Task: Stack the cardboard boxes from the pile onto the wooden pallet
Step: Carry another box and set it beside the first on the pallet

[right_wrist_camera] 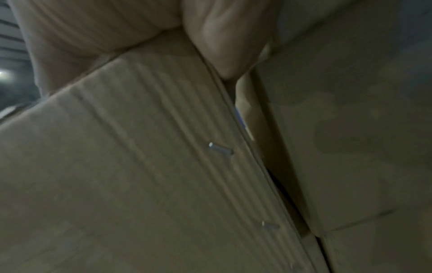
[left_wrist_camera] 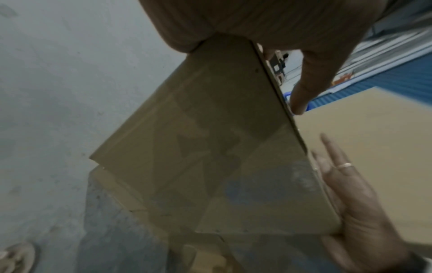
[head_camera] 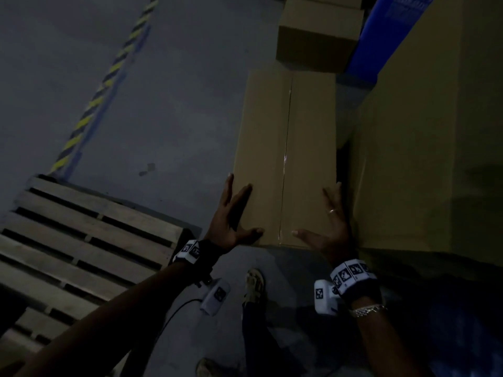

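A long taped cardboard box lies in the middle of the head view, its near end toward me. My left hand presses flat against its near left corner, fingers straight and thumb across the top. On the near right corner my right hand does the same, in the narrow gap beside a bigger box. The left wrist view shows the box's underside, my left thumb and my right hand. The right wrist view shows stapled cardboard under my right hand. The wooden pallet lies bare at the lower left.
A large cardboard box stands close on the right, a smaller box behind, and a blue panel at the back right. A yellow-black floor stripe runs past the pallet. My sandalled foot is below the box.
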Action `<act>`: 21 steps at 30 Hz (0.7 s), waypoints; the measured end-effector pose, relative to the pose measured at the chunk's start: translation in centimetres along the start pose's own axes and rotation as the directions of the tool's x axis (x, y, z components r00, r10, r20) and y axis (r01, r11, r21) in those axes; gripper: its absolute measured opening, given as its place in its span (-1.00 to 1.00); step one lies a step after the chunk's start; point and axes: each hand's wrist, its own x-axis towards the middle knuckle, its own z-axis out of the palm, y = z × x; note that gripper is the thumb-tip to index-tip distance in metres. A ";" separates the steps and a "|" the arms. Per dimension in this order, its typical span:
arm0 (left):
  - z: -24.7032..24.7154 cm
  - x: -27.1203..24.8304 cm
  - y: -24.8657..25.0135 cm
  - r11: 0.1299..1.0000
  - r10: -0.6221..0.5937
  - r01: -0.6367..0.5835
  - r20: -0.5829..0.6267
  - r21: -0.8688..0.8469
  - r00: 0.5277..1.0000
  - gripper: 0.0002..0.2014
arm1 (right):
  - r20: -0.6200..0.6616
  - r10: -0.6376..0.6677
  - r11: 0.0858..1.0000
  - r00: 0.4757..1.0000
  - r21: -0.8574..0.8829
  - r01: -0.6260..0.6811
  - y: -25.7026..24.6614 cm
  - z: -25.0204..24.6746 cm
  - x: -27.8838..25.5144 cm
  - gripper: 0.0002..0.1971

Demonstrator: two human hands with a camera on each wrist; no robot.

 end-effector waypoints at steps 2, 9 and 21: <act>-0.6 -1.6 0.9 1.000 -0.018 0.018 -0.023 -0.020 1.000 0.03 | 0.044 -0.034 0.999 0.998 0.004 0.034 -0.7 0.1 -0.6 0.15; -3.7 -7.6 3.5 0.989 -0.120 0.123 -0.037 0.080 0.992 0.07 | 0.134 -0.088 0.995 0.987 0.057 0.081 -3.4 1.5 -2.9 0.06; -8.3 -21.0 7.6 0.984 -0.149 0.172 -0.307 0.050 0.940 0.00 | 0.332 -0.319 0.948 0.888 0.101 0.303 -11.9 3.5 -9.0 -0.05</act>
